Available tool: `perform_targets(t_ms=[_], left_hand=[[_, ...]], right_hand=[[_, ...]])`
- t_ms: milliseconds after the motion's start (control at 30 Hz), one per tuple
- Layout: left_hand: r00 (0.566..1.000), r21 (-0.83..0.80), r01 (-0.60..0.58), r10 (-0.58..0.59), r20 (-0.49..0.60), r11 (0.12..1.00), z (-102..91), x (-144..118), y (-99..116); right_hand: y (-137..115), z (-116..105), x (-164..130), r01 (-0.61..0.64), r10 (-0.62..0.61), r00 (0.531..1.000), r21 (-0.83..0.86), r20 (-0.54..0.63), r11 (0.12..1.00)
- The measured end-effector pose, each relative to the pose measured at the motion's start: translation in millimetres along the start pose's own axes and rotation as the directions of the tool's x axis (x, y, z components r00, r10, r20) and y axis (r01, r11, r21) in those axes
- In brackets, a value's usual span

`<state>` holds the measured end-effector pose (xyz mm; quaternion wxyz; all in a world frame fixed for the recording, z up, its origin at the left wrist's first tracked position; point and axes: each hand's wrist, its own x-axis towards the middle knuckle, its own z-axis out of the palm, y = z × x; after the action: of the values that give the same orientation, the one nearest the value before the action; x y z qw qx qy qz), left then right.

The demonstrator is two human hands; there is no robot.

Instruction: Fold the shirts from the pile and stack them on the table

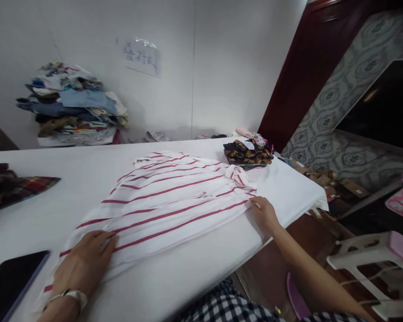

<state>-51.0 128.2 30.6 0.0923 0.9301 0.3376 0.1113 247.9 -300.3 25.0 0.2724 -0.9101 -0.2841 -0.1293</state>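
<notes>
A white shirt with red stripes [174, 188] lies spread over the white table, its collar end towards the right and its surface slightly wrinkled. My left hand [85, 257], with a bracelet at the wrist, rests on the near left part of the cloth. Its thumb and forefinger are apart, with fabric showing between them. At the near right edge, by the collar, my right hand [263, 212] pinches the striped shirt between thumb and fingers. A dark phone [15, 279] lies left of my left hand.
Folded dark patterned clothes [246, 154] sit at the table's [289, 190] far right. Plaid cloth [27, 188] lies at the left. Behind the table rises a tall clothes pile [77, 105]. A plastic stool [366, 255] and boxes [345, 190] stand on the right.
</notes>
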Motion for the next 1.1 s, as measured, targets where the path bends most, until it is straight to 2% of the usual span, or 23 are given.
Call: perform_targets(t_ms=[100,200,333,500,667,800,867,900,1000,1033,1100], left_hand=[[0.997,0.041,0.035,-0.038,0.075,0.999,-0.9,2.9,0.9],[0.992,0.063,0.057,-0.064,0.105,0.996,-4.6,3.4,6.5],[0.999,0.050,0.026,-0.029,0.043,0.998,-13.3,-1.2,18.5],[0.999,0.070,0.005,-0.003,-0.035,0.998,-21.5,-6.3,24.5],[0.983,0.093,-0.059,0.074,-0.167,0.994,-30.7,-8.9,25.4],[0.978,0.108,0.002,0.021,-0.210,0.994,-46.9,-3.9,32.6],[0.983,0.096,0.038,-0.020,-0.183,0.995,-50.8,3.1,36.7],[0.991,0.098,0.048,-0.035,-0.133,0.994,-50.5,7.1,38.3],[0.993,0.140,0.024,-0.040,0.108,0.990,-41.9,16.9,39.8],[0.987,0.150,0.018,-0.041,0.154,0.988,-37.9,18.6,38.8],[0.989,0.141,0.021,-0.041,0.141,0.990,-30.9,19.1,34.6]], right_hand=[[5.1,0.5,5.5,-0.009,0.009,1.000,-0.022,0.015,1.000],[0.3,6.0,15.2,0.047,-0.042,0.996,-0.073,0.075,0.996],[-14.0,13.0,34.7,0.177,-0.142,0.973,-0.189,0.183,0.966],[-26.7,18.3,55.4,0.235,-0.153,0.938,-0.244,0.312,0.941],[-31.6,14.1,62.7,0.222,-0.146,0.951,-0.270,0.273,0.937],[-37.3,13.4,73.3,0.161,-0.104,0.975,-0.301,0.196,0.940],[-39.9,19.4,80.0,0.132,-0.077,0.980,-0.303,0.184,0.944],[-40.9,23.6,83.0,0.122,-0.066,0.979,-0.303,0.191,0.945],[-43.3,35.2,87.7,0.124,-0.054,0.970,-0.292,0.235,0.948],[-44.2,37.0,87.7,0.125,-0.056,0.969,-0.284,0.240,0.951],[-47.3,37.1,85.5,0.129,-0.064,0.970,-0.268,0.236,0.955]])
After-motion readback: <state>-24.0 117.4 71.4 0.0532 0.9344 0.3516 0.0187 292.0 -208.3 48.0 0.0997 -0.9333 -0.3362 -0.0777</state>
